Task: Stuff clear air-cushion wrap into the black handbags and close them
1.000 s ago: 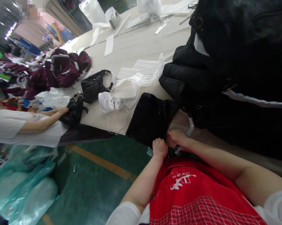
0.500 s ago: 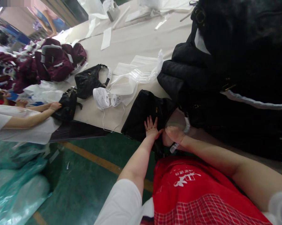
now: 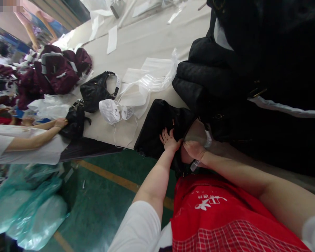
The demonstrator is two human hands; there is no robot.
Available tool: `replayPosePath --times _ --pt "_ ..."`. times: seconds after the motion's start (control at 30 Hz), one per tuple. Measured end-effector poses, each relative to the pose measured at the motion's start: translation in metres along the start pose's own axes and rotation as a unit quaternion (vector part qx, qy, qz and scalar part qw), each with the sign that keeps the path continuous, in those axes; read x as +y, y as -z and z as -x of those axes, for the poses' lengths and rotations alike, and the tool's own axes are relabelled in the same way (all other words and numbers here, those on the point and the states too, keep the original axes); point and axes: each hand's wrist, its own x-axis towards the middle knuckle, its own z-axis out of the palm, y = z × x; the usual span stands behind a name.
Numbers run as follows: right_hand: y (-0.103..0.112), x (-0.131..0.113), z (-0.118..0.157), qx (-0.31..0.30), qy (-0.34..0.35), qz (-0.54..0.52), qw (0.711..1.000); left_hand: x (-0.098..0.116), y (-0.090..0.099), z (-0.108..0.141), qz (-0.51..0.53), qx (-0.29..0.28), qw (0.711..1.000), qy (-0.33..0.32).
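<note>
A black handbag (image 3: 157, 120) lies on its side at the table's near edge, its strap wrapped in white toward the right. Across its upper panel rests my left hand (image 3: 170, 140), fingers spread and thumb toward the bag's mouth. My right hand (image 3: 194, 150) is closed at the edge of that mouth, inside the loop of the strap. Its fingertips are partly hidden, so the exact part it pinches cannot be made out. The two hands nearly touch.
To my right rises a large pile of black bags (image 3: 215, 77). A white fan (image 3: 109, 111) with a cord, clear plastic wrapping (image 3: 157, 78) and another black handbag (image 3: 95, 91) lie leftward. A co-worker's hands (image 3: 60, 123) hold a black bag. Maroon bags (image 3: 59, 71) lie beyond.
The view has shifted slightly, moving the far table items leftward in the picture. My left fingers have shifted a little on the bag; my right hand stays closed at the bag's mouth.
</note>
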Motion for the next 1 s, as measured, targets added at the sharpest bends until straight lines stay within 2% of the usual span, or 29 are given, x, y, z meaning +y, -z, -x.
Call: replayPosePath --times 0.13,0.23,0.33,0.47,0.6,0.73,0.83,1.0 --pt "-0.01 -0.022 0.012 -0.024 0.027 -0.008 0.999 0.0 0.005 -0.011 0.03 0.016 0.999 0.026" --pt "-0.023 -0.045 0.039 -0.05 0.068 -0.02 0.996 0.0 0.006 -0.014 0.044 0.024 0.998 0.046" --pt "-0.032 -0.056 0.062 -0.054 0.09 -0.027 0.994 0.001 0.005 -0.015 0.042 0.025 0.998 0.046" --pt "-0.035 -0.048 0.066 -0.056 0.111 -0.037 0.991 0.002 0.003 -0.016 0.03 0.023 0.998 0.044" --pt "-0.024 -0.031 0.051 -0.052 0.071 -0.054 0.995 -0.001 0.0 -0.015 0.011 0.015 0.999 0.032" --pt "-0.007 -0.018 0.041 -0.028 0.043 -0.025 0.998 -0.008 -0.004 -0.009 -0.036 -0.029 0.998 -0.034" --pt "-0.009 -0.024 0.049 -0.024 0.079 0.002 0.997 -0.011 -0.007 -0.005 -0.051 -0.041 0.996 -0.062" --pt "-0.024 -0.039 0.067 -0.063 0.103 -0.004 0.993 -0.01 -0.007 -0.003 -0.04 -0.044 0.997 -0.057"
